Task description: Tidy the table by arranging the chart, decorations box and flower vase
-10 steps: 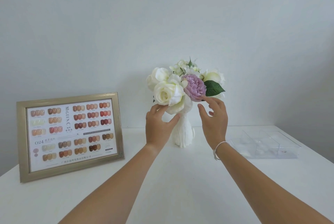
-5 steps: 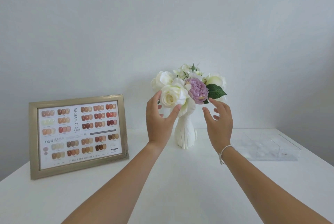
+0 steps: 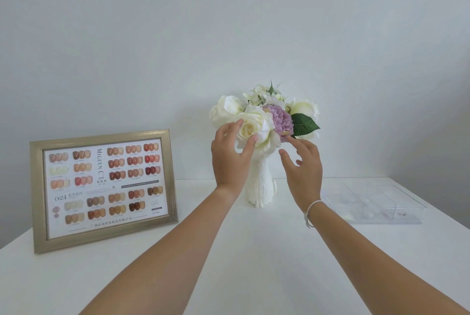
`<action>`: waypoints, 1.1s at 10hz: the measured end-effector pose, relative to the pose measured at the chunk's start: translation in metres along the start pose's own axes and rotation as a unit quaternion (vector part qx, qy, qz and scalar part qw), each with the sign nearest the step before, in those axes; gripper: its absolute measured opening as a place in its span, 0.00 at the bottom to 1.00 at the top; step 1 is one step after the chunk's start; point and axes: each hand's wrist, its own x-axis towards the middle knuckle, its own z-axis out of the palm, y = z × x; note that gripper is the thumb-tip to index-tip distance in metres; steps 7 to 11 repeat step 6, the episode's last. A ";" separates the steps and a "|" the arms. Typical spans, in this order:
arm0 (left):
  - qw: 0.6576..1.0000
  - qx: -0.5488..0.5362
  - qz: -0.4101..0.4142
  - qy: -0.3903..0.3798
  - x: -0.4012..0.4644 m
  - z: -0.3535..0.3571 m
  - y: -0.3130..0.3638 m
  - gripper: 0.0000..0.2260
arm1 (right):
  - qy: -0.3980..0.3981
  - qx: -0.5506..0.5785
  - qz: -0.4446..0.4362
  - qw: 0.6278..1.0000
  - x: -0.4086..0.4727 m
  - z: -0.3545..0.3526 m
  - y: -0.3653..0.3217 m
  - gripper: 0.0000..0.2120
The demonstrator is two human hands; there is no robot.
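**Operator:** White everywhere on my feed: white table (image 3: 254, 264), white wall, and a white ribbed flower vase (image 3: 259, 187) standing upright near the table's far edge, about midway along it. The bouquet in it is cream roses with one purple bloom (image 3: 281, 121) and a green leaf (image 3: 304, 124) sticking out to the right.

**Colleague:** Where are your hands against it?

**Operator:** Both are up at the flower heads, above the vase body. My left hand (image 3: 230, 159) has its fingers spread and gently bent; the forefinger and thumb tips rest against the front cream rose (image 3: 250, 128), one on each side of it. I can't tell whether they squeeze it or only touch. My right hand (image 3: 304, 169) is loosely spread too, holding nothing; its forefinger tip reaches the lower edge of the purple bloom, and the thumb hangs free in front of the vase neck. The vase itself sits between my two wrists, and neither palm touches it.

**Colleague:** And the other two pieces?

**Operator:** The chart (image 3: 104, 187) stands propped in a brushed gold frame on the left of the table, well apart from the vase, leaning back slightly, rows of nail colour swatches facing me. The decorations box (image 3: 376, 203) is a clear compartmented tray lying flat on the right, near the far edge, beyond my right wrist. A thin pale bracelet (image 3: 311, 211) circles that wrist. The small bits inside the box are too faint to identify.
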 end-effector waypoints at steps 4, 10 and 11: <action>1.000 0.004 -0.005 -0.016 -0.006 -0.001 0.002 0.19 | -0.011 -0.014 0.002 1.000 -0.002 -0.001 0.000 0.14; 0.999 -0.035 -0.014 -0.009 -0.021 -0.013 -0.005 0.27 | 0.012 0.006 0.006 1.000 -0.009 -0.004 0.004 0.14; 0.999 -0.035 -0.014 -0.009 -0.021 -0.013 -0.005 0.27 | 0.012 0.006 0.006 1.000 -0.009 -0.004 0.004 0.14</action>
